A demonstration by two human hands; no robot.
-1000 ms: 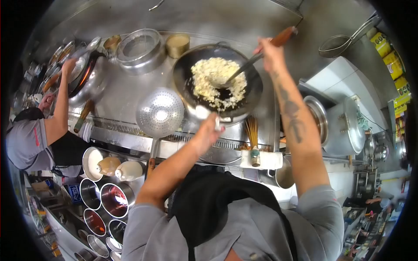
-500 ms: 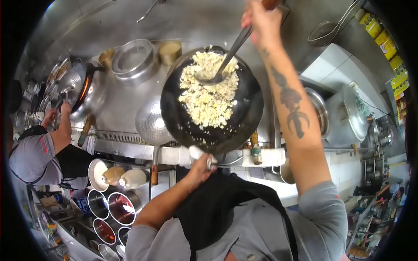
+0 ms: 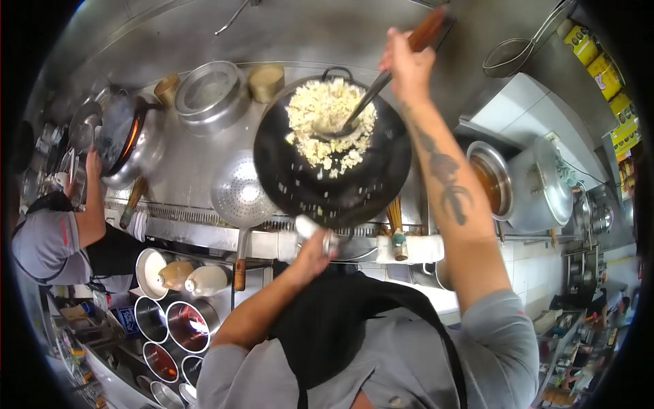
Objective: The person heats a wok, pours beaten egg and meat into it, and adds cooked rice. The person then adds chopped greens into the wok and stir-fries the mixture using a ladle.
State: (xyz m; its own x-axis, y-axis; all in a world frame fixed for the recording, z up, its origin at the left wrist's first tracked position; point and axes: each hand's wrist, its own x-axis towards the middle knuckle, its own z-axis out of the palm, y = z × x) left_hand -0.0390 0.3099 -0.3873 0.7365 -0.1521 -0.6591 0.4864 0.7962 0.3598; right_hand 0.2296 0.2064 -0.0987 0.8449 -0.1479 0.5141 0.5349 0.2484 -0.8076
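Nearest, the left hand point(image 3: 315, 255) has its fingers closed around a crumpled white cloth point(image 3: 306, 226) at the near edge of a round black metal wok point(image 3: 272, 150); whatever the cloth wraps is hidden. Beside the wok lies a round, perforated steel skimmer point(image 3: 242, 187), wooden-handled. Crumbly pale-yellow and white food point(image 3: 317, 102) is heaped mostly in the wok's far half, with loose bits blurred nearer. A dark metal ladle point(image 3: 371, 99) dips in, its bowl partly buried. The right hand's point(image 3: 411, 65) fingers wrap its brown wooden grip, blurred at the end.
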